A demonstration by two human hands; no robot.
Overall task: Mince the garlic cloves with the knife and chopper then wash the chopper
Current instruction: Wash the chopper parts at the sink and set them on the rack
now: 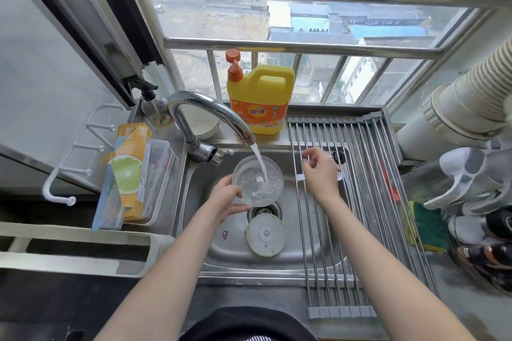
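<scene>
Here the steel sink [221, 246] fills the middle of the view, set into a steel tabletop [249, 299] beneath a barred window. A roll-up drying rack [360, 230] of steel rods lies across the sink's 3 o'clock side. At 12 o'clock from the basin, on the ledge behind it, stands a yellow detergent jug [260, 97] with an orange pump. At 9 o'clock a clear bin holds a yellow box [133, 171] printed with a lime slice. The curved tap [205, 113] rises at about 11 o'clock from the basin and runs a white stream into the clear chopper bowl [258, 180], which is held tilted over the drain and is full of churning water. The left hand [225, 199] grips that bowl at its 8 o'clock rim, fingers curled under it and thumb along the edge. The chopper lid [265, 235], round and white with a yellowish rim, lies flat on the sink floor at 6 o'clock from the bowl, just beside the drain. The right hand [321, 171] hangs over the rack at 3 o'clock from the bowl, well apart from it, fingers loosely bent with thumb and forefinger close together; whether they pinch anything cannot be told. A green sponge [429, 227] rests at the rack's 3 o'clock edge.
</scene>
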